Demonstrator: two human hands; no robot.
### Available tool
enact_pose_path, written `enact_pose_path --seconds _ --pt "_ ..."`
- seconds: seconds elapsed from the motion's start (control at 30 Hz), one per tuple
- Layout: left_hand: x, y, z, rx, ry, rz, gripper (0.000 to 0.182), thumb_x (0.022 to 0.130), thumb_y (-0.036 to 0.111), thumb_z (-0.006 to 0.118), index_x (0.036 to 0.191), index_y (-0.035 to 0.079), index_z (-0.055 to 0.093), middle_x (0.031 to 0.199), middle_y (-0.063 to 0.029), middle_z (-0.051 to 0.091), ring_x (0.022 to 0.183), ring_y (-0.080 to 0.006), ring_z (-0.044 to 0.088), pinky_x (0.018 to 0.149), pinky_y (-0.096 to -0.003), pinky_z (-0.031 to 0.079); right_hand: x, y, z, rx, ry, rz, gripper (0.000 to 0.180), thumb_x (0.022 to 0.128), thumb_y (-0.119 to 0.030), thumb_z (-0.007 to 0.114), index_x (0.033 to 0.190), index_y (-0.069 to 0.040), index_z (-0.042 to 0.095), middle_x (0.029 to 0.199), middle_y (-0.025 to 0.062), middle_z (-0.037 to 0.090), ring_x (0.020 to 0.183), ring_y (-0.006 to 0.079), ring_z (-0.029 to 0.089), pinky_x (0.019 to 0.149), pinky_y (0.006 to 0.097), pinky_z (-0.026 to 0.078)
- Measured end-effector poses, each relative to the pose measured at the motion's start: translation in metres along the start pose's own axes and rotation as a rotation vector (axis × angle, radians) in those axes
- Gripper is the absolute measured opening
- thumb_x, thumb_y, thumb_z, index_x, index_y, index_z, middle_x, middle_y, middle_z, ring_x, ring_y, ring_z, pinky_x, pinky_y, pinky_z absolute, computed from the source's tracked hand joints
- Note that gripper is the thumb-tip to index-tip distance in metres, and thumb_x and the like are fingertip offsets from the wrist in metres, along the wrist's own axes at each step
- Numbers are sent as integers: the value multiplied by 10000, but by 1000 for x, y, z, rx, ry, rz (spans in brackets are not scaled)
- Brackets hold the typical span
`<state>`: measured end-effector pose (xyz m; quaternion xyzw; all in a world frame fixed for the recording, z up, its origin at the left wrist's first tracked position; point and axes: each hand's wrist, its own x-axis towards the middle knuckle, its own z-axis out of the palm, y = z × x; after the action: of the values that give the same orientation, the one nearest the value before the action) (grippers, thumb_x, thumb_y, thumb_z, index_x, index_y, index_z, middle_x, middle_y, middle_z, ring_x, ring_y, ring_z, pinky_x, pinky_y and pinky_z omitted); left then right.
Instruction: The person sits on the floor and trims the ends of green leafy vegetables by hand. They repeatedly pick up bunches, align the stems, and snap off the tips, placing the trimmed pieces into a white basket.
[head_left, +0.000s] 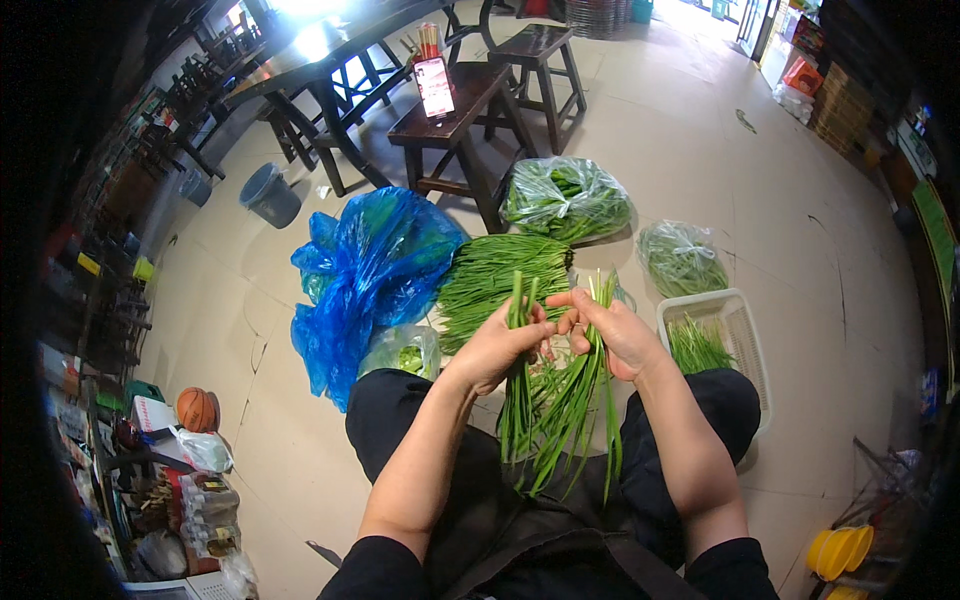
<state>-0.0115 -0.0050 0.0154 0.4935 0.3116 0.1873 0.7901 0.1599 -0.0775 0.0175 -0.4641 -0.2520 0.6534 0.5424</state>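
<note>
My left hand (504, 337) is closed around a small bunch of garlic chives (517, 416), held upright with the leaves hanging down. In my right hand (611, 334) is a second, looser bunch of chives (581, 405), its pale stem ends sticking up above the fingers. The fingertips of both hands nearly meet between the bunches. Just beyond them lies a large pile of chives (506, 277) on the floor. To the right, a white plastic basket (756, 367) holds more chives (694, 343). Loose trimmings on the floor are partly hidden behind my hands.
A blue plastic bag (375, 262) lies left of the pile, near a clear bag of greens (412, 356). Tied bags of green vegetables (566, 199) and long beans (679, 259) sit beyond. A phone (433, 86) stands on a wooden stool (480, 97). A grey bucket (271, 196) is farther left.
</note>
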Motion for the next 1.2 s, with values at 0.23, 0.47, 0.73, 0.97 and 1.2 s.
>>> enact_pose_path --seconds 0.23,0.47,0.73,0.97,1.2 --pt "0 -2 14 37 -113 -69 497 865 123 630 1316 47 437 897 -9 554 688 -74 484 597 -224 410 -3 1 14 -234 121 -108 187 877 -202 652 901 -18 627 685 9 581 520 62 481 467 219 358" --pt "7 -8 -1 -164 23 -68 221 931 136 525 1099 2 573 980 -89 624 872 -165 611 747 -333 537 2 1 -2 -200 269 -201 136 852 -164 680 828 -56 601 713 5 585 513 57 456 448 212 317" --pt "9 -2 -18 217 145 41 250 913 144 550 1108 17 642 924 1 656 666 -52 485 599 -201 395 -1 -5 -10 -313 394 -328 165 852 -185 683 829 -36 614 715 -21 573 607 65 471 556 249 381" --pt "3 3 -1 212 25 -40 251 847 238 687 1013 51 665 806 40 598 603 -40 421 535 -201 336 -5 -5 4 -599 352 -428 259 844 -226 686 860 27 630 740 30 642 658 88 552 602 275 444" --pt "7 0 -2 128 -48 -95 194 873 246 659 895 53 662 809 17 650 623 -26 477 541 -187 369 3 4 2 -575 334 -411 246 860 -220 661 830 22 627 693 34 634 594 101 560 535 292 449"
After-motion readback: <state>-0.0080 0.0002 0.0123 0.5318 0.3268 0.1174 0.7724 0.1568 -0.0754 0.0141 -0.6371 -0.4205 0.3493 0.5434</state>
